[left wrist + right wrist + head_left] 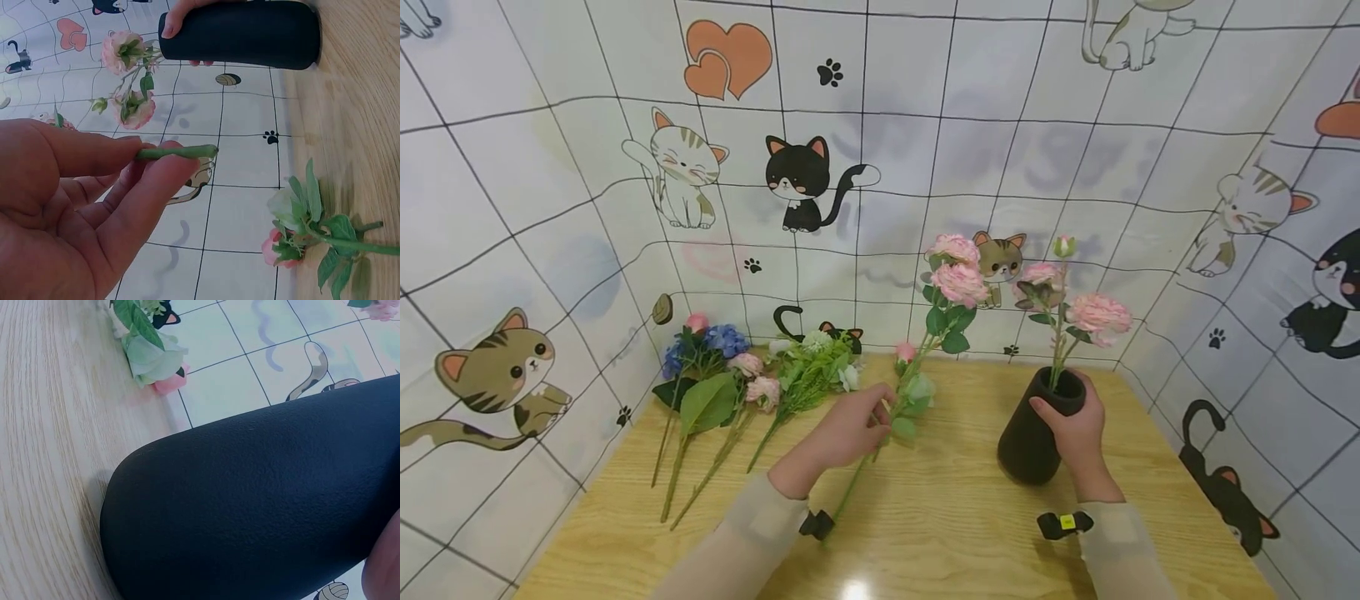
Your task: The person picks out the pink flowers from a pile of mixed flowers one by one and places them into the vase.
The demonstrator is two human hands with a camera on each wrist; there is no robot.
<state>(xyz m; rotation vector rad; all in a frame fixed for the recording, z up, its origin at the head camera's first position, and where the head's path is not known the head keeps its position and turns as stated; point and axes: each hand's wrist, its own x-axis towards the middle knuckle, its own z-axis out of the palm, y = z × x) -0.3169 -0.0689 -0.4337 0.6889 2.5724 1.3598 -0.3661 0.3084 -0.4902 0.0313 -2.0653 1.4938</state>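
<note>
My left hand (848, 427) pinches the lower end of a green stem (181, 152) between thumb and finger. In the head view, that stem leads up to a flower with two pink blooms (959, 283) and green leaves. At the right, my right hand (1084, 427) grips the black vase (1028, 442) near its rim, thumb at the front and fingers behind. The vase's base meets the table in the right wrist view. A pink flower (1097, 317) with a green bud stands in the vase, its stem passing through the mouth.
Below my left hand, a white and pink flower (919, 390) lies on the wooden table (955, 517). More flowers lie at the left: blue hydrangeas (727, 340), pink blooms (763, 392) and a white-green spray (812, 371). A cat-patterned sheet (910, 150) rises behind and at both sides.
</note>
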